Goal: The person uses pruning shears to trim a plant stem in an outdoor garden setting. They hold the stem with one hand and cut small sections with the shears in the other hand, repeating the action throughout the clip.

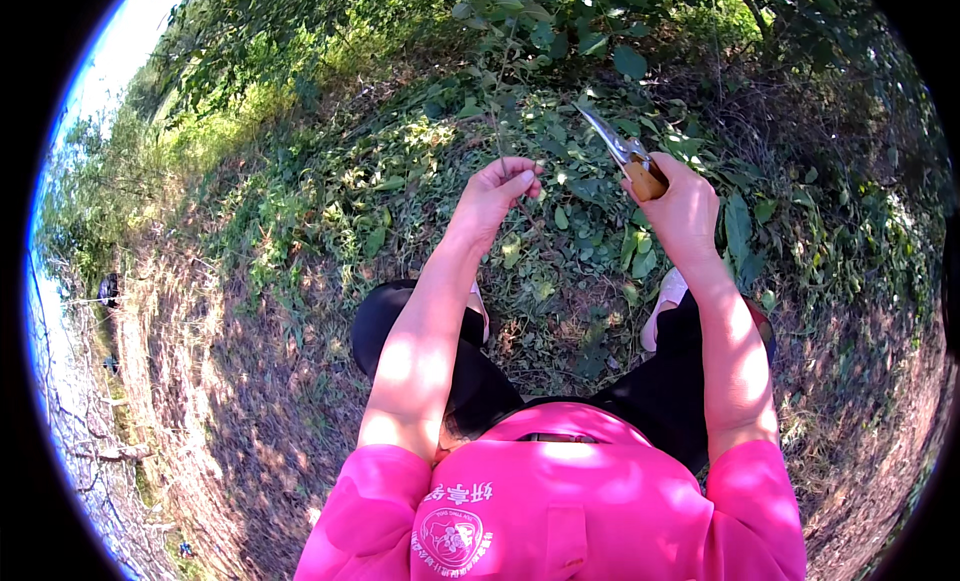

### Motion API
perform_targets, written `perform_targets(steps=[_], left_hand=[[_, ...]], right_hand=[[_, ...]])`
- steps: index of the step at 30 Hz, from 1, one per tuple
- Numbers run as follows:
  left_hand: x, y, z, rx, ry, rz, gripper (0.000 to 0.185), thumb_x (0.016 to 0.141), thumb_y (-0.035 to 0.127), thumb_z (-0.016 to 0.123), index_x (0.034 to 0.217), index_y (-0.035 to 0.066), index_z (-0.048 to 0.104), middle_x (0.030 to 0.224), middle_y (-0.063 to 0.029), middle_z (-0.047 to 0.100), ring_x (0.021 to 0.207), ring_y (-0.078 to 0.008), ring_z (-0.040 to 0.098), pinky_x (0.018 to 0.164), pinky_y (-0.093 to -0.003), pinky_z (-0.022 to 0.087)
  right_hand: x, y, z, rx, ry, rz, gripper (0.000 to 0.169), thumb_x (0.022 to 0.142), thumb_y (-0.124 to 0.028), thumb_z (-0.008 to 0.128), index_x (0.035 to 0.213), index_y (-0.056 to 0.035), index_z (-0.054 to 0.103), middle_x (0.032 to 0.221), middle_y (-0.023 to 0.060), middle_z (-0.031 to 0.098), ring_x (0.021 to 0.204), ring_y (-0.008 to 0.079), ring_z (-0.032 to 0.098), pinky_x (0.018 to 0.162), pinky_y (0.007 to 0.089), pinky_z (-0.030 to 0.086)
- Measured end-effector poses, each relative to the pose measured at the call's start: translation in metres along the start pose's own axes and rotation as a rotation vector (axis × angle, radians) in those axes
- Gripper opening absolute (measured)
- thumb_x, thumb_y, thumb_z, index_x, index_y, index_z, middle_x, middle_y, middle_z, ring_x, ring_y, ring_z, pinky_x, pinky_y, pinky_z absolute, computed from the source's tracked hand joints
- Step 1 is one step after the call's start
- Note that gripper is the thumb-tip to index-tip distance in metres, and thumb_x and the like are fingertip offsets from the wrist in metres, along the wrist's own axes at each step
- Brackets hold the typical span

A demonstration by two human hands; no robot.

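Observation:
My left hand (496, 195) pinches a thin leafy stem (501, 123) between thumb and fingers. The stem runs upward away from me, and its upper leaves blend into the greenery behind. In my right hand (684, 210) is a pair of pruning shears (645, 177) with yellow-brown handles. Their metal blades point up and to the left, a little apart from the stem. Whether the blades are fully closed is hard to make out. Beneath both hands lies a layer of cut-looking leaves and stems (570, 228).
My shoes (666, 307) and bent knees frame the leafy ground. Dense shrubs (585, 18) rise ahead, and darker tangled twigs (810, 123) stand to the right. Dry, straw-like ground (180, 371) stretches to the left, with bare branches (97, 453) at the far edge.

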State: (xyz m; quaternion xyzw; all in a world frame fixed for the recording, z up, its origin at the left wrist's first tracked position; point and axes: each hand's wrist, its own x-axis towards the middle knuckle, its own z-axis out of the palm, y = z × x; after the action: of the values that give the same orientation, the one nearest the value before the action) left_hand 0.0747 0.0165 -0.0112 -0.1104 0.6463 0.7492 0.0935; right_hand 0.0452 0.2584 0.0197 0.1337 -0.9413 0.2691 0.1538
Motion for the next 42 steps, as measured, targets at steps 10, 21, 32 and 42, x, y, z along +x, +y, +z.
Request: perform_targets(steps=[10,21,32,42], left_hand=[[0.0,-0.002,0.001,-0.019,0.139,0.075,0.018,0.088,0.012,0.06,0.105,0.005,0.061,0.09,-0.0015,0.065,0.079,-0.0071,0.06,0.066,-0.0168,0.039],[0.009,-0.013,0.007,0.01,0.219,0.126,0.017,0.086,0.004,0.06,0.103,-0.002,0.062,0.089,-0.0053,0.066,0.079,-0.0099,0.061,0.074,-0.0217,0.048],[0.007,-0.013,0.009,0.025,0.197,0.113,0.019,0.084,0.004,0.062,0.102,-0.002,0.063,0.088,-0.0057,0.066,0.078,-0.01,0.061,0.074,-0.0216,0.048],[0.006,-0.013,0.009,0.037,0.202,0.109,0.019,0.084,0.004,0.062,0.102,-0.002,0.064,0.088,-0.0055,0.067,0.077,-0.0099,0.061,0.073,-0.0216,0.048]], right_hand=[[-0.001,-0.01,-0.014,0.943,-0.791,0.458,0.049,0.082,-0.051,0.063,0.093,-0.003,0.06,0.073,0.0018,0.058,0.07,0.0109,0.057,0.065,0.0281,0.048],[-0.02,-0.033,0.002,1.035,-0.989,0.629,0.059,0.082,-0.058,0.057,0.09,0.0002,0.057,0.072,0.0079,0.061,0.064,0.0172,0.062,0.063,0.0295,0.053],[-0.015,-0.036,0.001,1.007,-0.981,0.626,0.06,0.084,-0.059,0.053,0.089,0.0003,0.057,0.072,0.0079,0.062,0.063,0.0181,0.064,0.06,0.0295,0.054],[-0.016,-0.037,0.006,0.841,-0.895,0.577,0.051,0.083,-0.051,0.061,0.081,-0.0002,0.057,0.061,0.0037,0.057,0.052,0.013,0.058,0.052,0.0272,0.05]])
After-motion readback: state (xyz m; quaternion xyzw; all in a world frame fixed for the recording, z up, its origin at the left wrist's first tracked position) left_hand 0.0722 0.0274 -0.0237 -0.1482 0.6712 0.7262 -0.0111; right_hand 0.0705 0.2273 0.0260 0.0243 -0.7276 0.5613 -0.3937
